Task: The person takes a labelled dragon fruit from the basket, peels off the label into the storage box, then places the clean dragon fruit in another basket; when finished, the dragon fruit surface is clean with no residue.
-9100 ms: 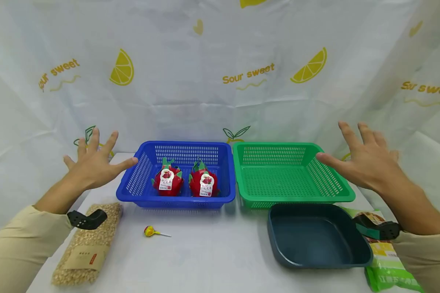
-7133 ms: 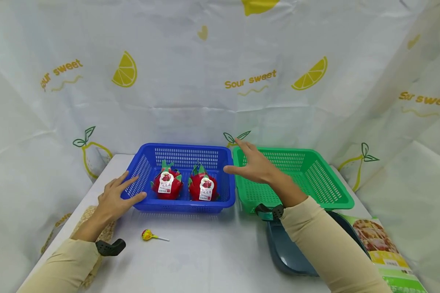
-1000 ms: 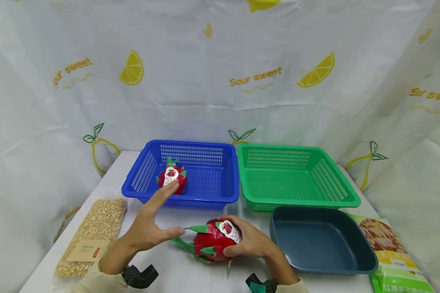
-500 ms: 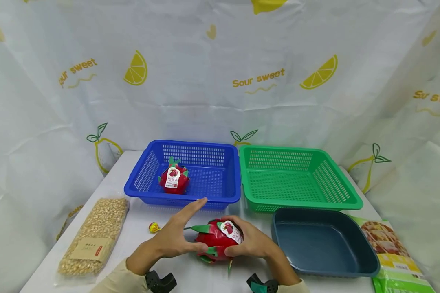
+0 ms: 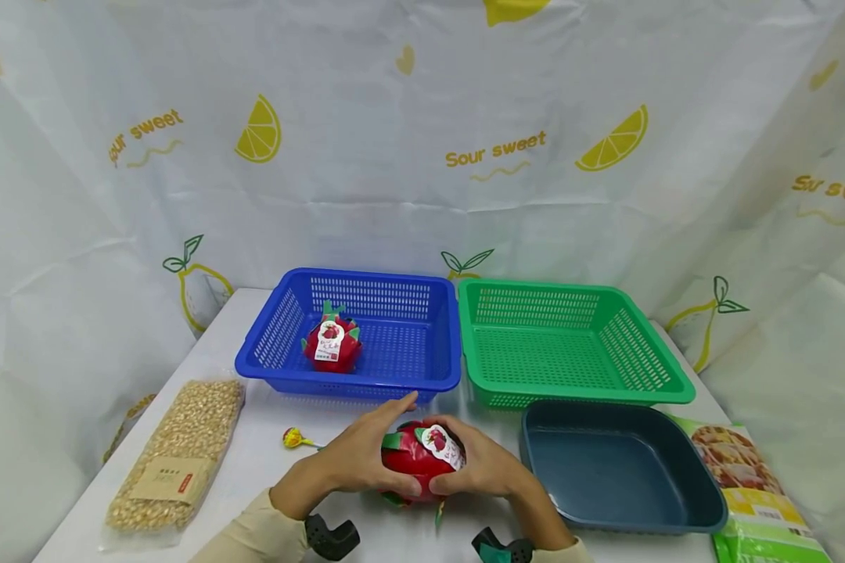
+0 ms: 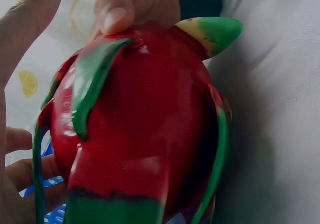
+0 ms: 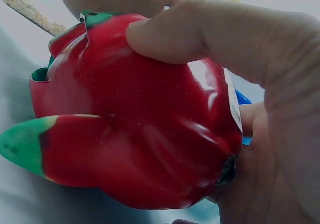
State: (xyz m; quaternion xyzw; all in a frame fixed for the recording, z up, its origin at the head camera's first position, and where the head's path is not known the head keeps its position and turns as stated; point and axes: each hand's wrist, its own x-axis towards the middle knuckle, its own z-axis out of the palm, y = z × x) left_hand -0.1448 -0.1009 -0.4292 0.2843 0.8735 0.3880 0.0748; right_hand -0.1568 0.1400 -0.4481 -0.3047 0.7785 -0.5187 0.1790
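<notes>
In the head view a red dragon fruit [image 5: 414, 461] with green-tipped scales and a white label lies on its side on the table. My right hand [image 5: 489, 461] grips its right side; in the right wrist view the thumb [image 7: 170, 34] presses on the red skin. Around its leafy left end stands my left hand [image 5: 355, 457], fingers spread. The left thumb [image 6: 27, 29] looks apart from the skin in the left wrist view; whether the other fingers touch the fruit, I cannot tell. Another dragon fruit [image 5: 333, 342] sits in the blue basket [image 5: 348, 385].
A green basket [image 5: 584, 387] stands right of the blue one, with a dark blue tub [image 5: 620, 461] before it. A green packet [image 5: 760, 500] lies at the right edge. Left are a bag of grains [image 5: 183, 430] and a lollipop [image 5: 294, 438], its stick partly hidden by my left hand.
One of the two dragon fruits has left the blue basket for the table front. Over the last second my left hand moved right and closer to it, while the right hand kept its grip.
</notes>
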